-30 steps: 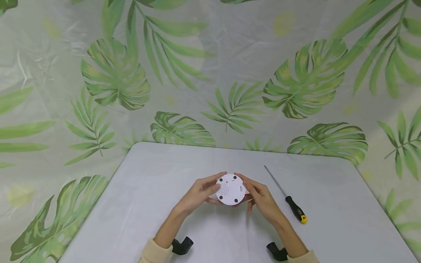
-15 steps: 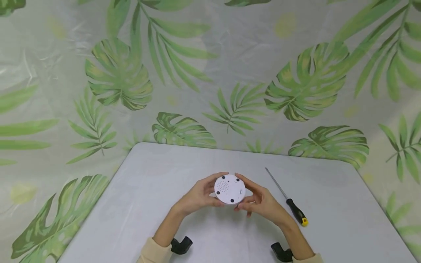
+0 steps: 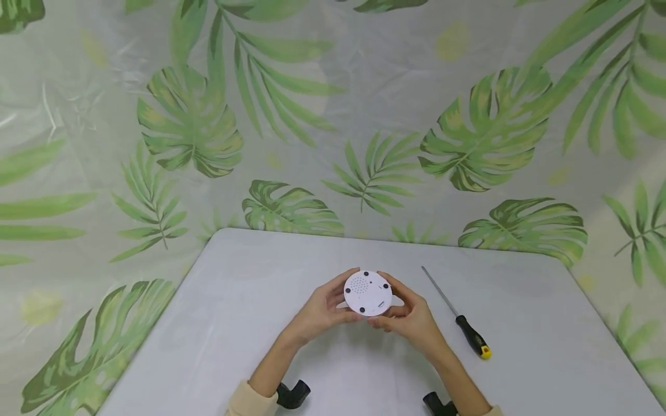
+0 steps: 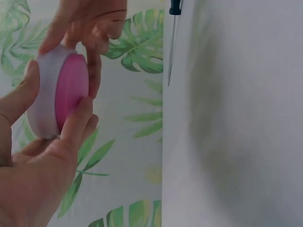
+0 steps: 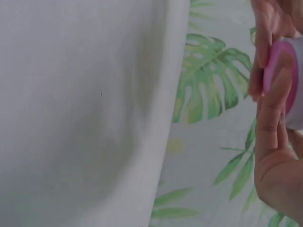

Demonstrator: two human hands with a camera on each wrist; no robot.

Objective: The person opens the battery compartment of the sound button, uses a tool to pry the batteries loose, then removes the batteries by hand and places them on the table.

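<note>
Between both hands, raised above the table, is a round white device [image 3: 368, 293] whose flat face shows several dark feet, a patch of small holes and a small slot. Its opposite face is pink, as the device [image 4: 42, 94] in the left wrist view shows. My left hand [image 3: 318, 312] grips its left edge, thumb below and fingers above and behind. The right hand [image 3: 413, 320] holds the right edge in the same way. In the right wrist view, fingers [image 5: 272, 113] lie against the pink face of the device [image 5: 298, 106]. What kind of device it is cannot be told.
On the white table [image 3: 260, 260] to the right lies a screwdriver [image 3: 470, 335] with a black and yellow handle, its shaft pointing away. Black wrist-camera mounts [image 3: 293, 394] sit at both forearms. A leaf-patterned sheet [image 3: 364, 115] hangs behind the table.
The device has turned in the hands, its feet shifting clockwise around the face. Both thumbs have moved from its face to its lower edge. The screwdriver stays put.
</note>
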